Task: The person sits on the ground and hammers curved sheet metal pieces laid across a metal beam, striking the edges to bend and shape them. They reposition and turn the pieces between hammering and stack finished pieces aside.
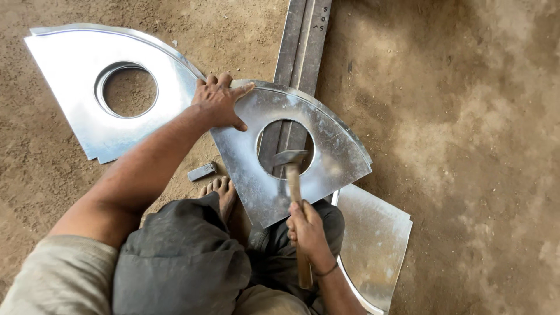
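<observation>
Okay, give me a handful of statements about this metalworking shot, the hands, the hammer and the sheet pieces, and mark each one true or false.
1. The right hand grips a wooden-handled hammer. True.
2. The left hand holds a pair of pliers. False: it presses flat on the upper edge of the fan-shaped metal sheet.
3. The hammer head sits at the round hole in that sheet. True.
4. The sheet lies over a long steel bar on the dirt floor. True.
5. The second sheet at upper left has no hole. False: it has a round hole too.
6. The small metal block rests on top of the sheet. False: it lies on the ground beside a bare foot.
</observation>
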{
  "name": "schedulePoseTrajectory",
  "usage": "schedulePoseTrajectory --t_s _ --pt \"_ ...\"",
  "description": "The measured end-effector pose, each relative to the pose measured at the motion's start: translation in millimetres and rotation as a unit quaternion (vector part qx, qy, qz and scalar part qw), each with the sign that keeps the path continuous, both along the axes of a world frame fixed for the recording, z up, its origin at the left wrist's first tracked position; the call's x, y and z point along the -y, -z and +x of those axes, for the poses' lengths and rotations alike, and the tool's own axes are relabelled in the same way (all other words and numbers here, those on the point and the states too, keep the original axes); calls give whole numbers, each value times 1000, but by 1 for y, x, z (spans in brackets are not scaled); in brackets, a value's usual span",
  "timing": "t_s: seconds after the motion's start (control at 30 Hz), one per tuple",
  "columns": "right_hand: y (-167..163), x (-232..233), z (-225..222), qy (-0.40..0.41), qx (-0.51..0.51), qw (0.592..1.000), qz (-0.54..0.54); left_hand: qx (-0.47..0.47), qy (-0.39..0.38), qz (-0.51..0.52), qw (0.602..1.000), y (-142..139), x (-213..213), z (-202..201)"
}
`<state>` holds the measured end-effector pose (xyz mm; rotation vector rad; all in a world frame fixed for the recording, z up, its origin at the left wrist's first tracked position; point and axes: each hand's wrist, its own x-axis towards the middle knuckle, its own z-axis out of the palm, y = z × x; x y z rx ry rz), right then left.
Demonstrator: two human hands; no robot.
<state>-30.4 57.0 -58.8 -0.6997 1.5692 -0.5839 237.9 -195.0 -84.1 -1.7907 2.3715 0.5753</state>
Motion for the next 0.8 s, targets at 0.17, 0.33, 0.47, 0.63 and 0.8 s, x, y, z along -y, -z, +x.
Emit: schedulePoseTrajectory --t_s 0.17,0.33,0.47,0.63,0.8 --pt "-4 -15 -1 66 51 962 -261 0 -14 39 999 -3 -10 5" --pt "6 -4 7 -65 -66 995 -48 -12 -36 49 998 -15 -20 2" --pt "4 -10 0 44 -3 989 -141 -26 -55 38 997 -12 -32 -1" --pt "22 -11 13 -71 -99 988 -98 -20 -59 27 998 -6 -36 -1" --pt "32 -18 15 -112 -56 990 -56 -21 -79 41 996 2 -40 -1"
